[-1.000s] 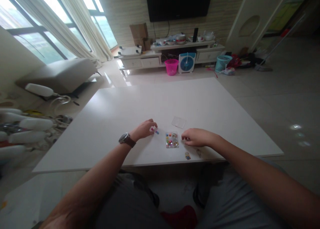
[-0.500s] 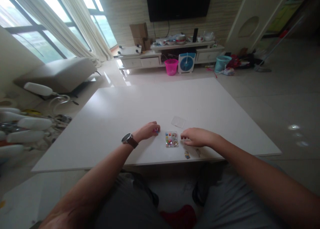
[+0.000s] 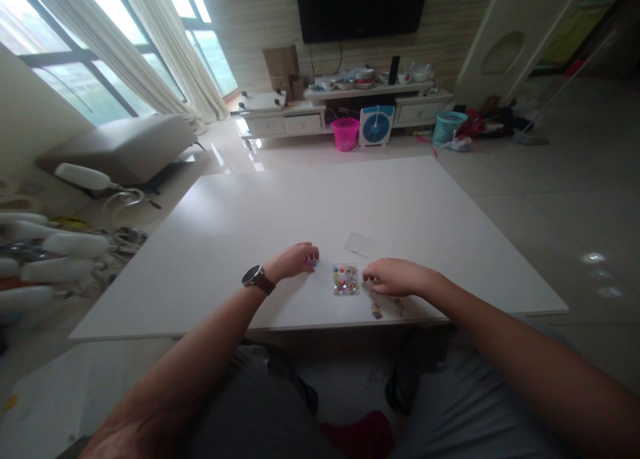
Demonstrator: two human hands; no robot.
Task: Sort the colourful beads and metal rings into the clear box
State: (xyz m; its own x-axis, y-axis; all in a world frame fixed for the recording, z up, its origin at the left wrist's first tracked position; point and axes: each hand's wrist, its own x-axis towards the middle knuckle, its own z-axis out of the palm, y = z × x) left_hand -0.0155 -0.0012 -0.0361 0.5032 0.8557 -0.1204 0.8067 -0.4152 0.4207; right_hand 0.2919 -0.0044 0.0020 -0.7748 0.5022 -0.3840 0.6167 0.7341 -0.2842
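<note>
A small clear box point(image 3: 346, 279) full of coloured little pieces lies on the white table point(image 3: 280, 212) near its front edge. My left hand point(image 3: 293, 260), with a watch on the wrist, rests just left of the box, fingers curled round small pink and blue pieces point(image 3: 312, 261). My right hand point(image 3: 395, 277) lies just right of the box with its fingers curled in; what they hold, if anything, is hidden. The box's clear lid point(image 3: 359, 244) lies flat just behind it. Two small figures point(image 3: 376, 311) lie by the table's edge, under my right wrist.
Beyond the table stand a TV cabinet point(image 3: 350, 109), a pink basket point(image 3: 345, 133), a blue fan point(image 3: 376, 125) and a teal basket point(image 3: 447, 126). A grey sofa point(image 3: 120, 149) and white bottles point(image 3: 55, 255) are at the left. My knees are under the table's front edge.
My left hand has closed more tightly over the small pieces and shifted slightly. My right hand has hardly moved. The camera has tilted a little.
</note>
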